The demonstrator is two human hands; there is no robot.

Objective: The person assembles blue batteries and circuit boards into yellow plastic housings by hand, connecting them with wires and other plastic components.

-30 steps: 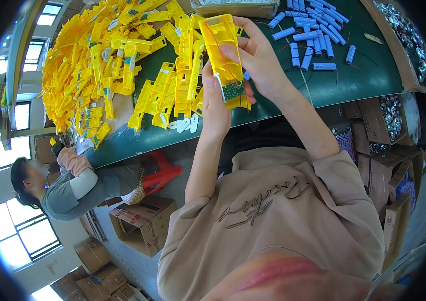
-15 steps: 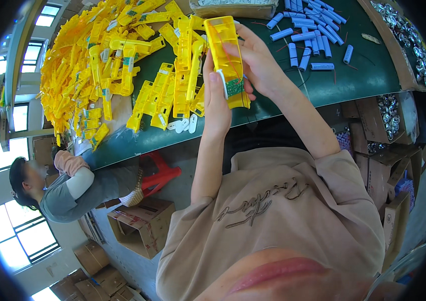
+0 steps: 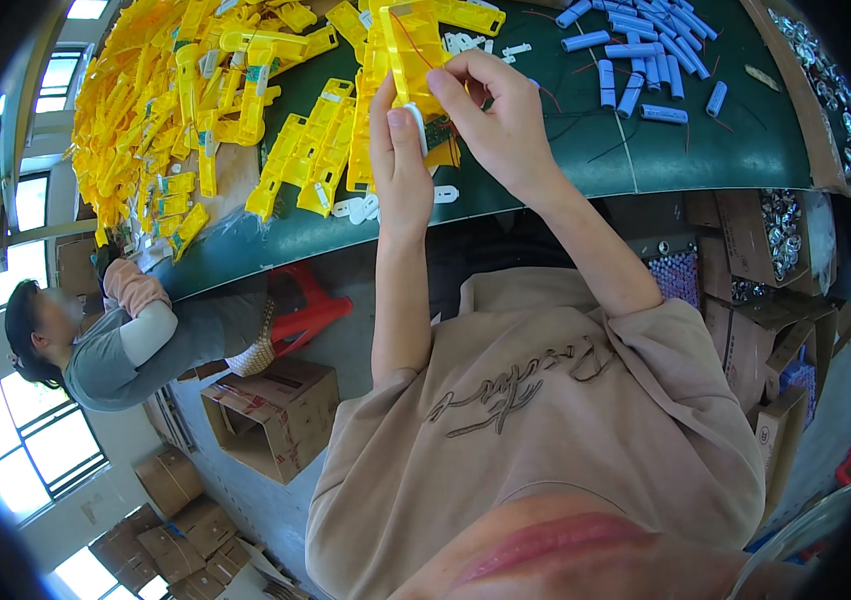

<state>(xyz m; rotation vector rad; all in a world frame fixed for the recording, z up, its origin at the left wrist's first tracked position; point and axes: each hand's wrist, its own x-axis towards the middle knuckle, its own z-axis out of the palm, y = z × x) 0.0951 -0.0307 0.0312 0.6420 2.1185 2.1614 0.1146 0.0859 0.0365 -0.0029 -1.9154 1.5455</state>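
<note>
**Workroom: surroundings as observed**

Long workbench (image 3: 705, 160) with a dark green top runs across the upper part of the view. Grey floor (image 3: 275, 500) below it. Bright windows (image 3: 20, 470) at the left edge admit strong daylight. Cardboard boxes (image 3: 270, 415) stand on the floor, more stacked lower left and at the right. A red stool (image 3: 310, 310) sits under the bench edge.

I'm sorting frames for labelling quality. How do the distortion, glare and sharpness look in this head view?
In the head view, fisheye bends the green table edge and leaves a black rim; the windows at lower left are blown out white; the left hand, right hand and yellow casing are sharp; the pale blur at the bottom edge is out of focus.
</note>
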